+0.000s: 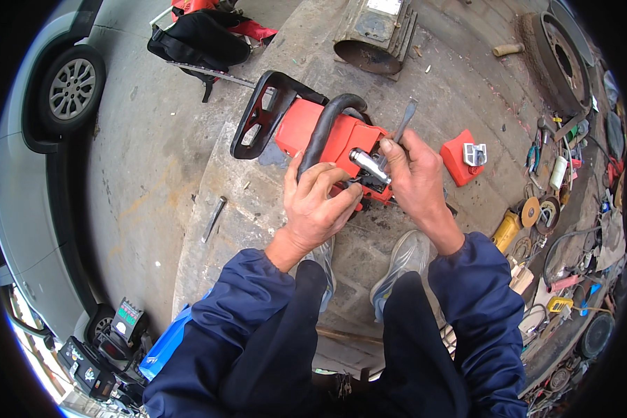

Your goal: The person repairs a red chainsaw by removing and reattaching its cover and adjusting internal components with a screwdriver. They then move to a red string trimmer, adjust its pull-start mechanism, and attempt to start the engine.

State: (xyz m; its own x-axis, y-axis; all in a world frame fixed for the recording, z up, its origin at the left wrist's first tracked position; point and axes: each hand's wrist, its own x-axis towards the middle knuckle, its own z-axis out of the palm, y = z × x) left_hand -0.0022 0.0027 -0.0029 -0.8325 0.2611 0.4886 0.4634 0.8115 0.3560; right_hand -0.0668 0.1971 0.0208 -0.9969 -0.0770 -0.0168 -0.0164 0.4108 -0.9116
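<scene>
A red chainsaw [303, 122] with black handles lies on concrete at centre, its right end opened up. My left hand [318, 202] is closed over the lower handle and body, fingers curled beside the opening; what lies under its fingertips is hidden. My right hand [414, 181] grips a metal wrench [361, 159] with a silver socket lying across the opening and a flat blade pointing up. A red cover [456, 157] with a pale grey piece lies to the right. A small metal bar [213, 219] lies at lower left.
A grey car [42, 209] stands at left. A metal housing [373, 31] and a black bag [195, 38] lie at the back. Tools, a yellow grinder [506, 231], rusty rims [557, 63] and clutter crowd the right. My shoes [402, 265] are below the saw.
</scene>
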